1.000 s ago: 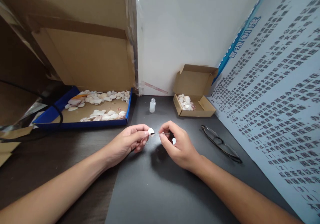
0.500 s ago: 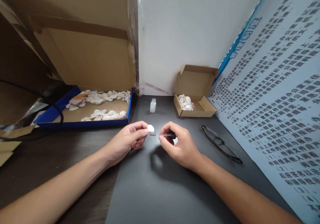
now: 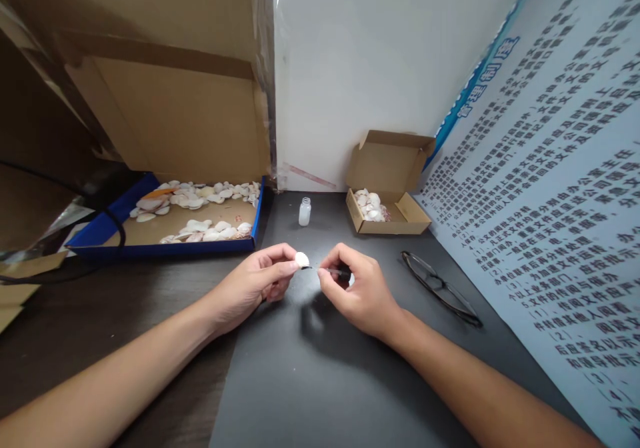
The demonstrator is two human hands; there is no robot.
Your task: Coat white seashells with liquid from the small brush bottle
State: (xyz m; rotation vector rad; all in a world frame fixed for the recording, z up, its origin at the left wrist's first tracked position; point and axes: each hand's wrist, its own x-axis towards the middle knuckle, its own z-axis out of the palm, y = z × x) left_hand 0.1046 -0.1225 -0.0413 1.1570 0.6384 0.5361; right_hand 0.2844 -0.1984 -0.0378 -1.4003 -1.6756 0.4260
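Observation:
Between thumb and fingers, my left hand (image 3: pixel 265 275) pinches a small white ribbed seashell (image 3: pixel 301 259). Across from it, my right hand (image 3: pixel 357 288) is closed on a thin applicator brush (image 3: pixel 341 274) with a clear stem and a black cap end, partly covered by the fingers. The dark brush tip points left and lies at the shell's lower edge; whether it touches cannot be made out. Behind the hands stands a small uncapped translucent bottle (image 3: pixel 305 212), upright, with whitish contents.
A blue-rimmed cardboard box (image 3: pixel 165 249) with many shells lies open at the left. A smaller open carton (image 3: pixel 395 227) holds more shells at the back right. Black-framed eyeglasses (image 3: pixel 440 289) rest right of my hand. A printed sheet (image 3: pixel 550 188) leans along the right side.
The brush tip has come up to the shell's lower edge, where a gap below it showed before. Its stem is tilted a little more. Both hands have stayed nearly in place.

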